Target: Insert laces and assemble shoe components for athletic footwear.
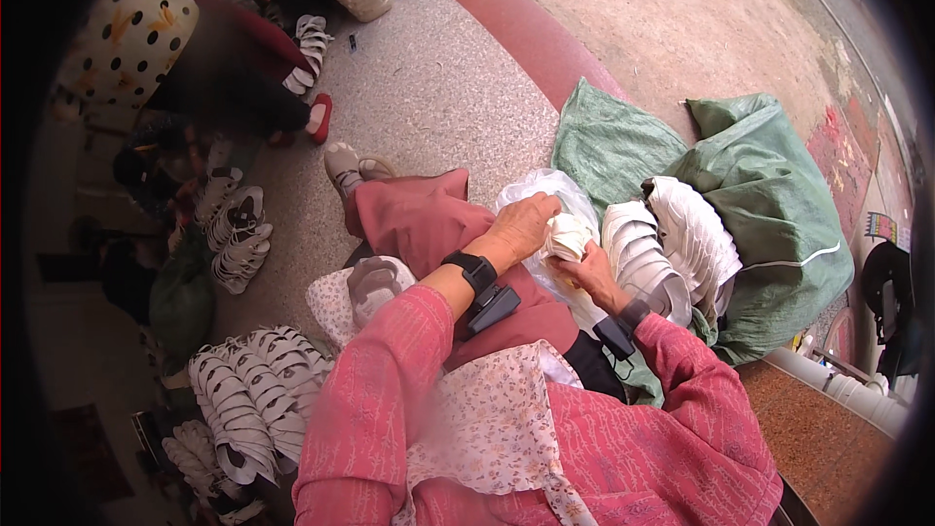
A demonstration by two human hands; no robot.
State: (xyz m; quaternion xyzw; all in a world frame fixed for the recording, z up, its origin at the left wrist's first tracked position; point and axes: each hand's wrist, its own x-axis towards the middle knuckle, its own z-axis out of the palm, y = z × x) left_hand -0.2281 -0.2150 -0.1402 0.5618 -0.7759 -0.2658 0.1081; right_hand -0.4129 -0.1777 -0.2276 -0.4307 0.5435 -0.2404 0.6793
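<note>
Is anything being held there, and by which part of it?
A small white bundle: the right hand holds its lower right side. The left hand is at its upper left; whether it grips cannot be told.

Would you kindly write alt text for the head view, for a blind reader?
The person's left hand and right hand hold a small white bundle over translucent plastic. Curved white pieces lie stacked beside a green sack on the right.

White bundle (567,237): matt, perhaps cloth. Translucent bag (534,187): thin, glossy plastic. Green sack (774,209): woven plastic, creased.
</note>
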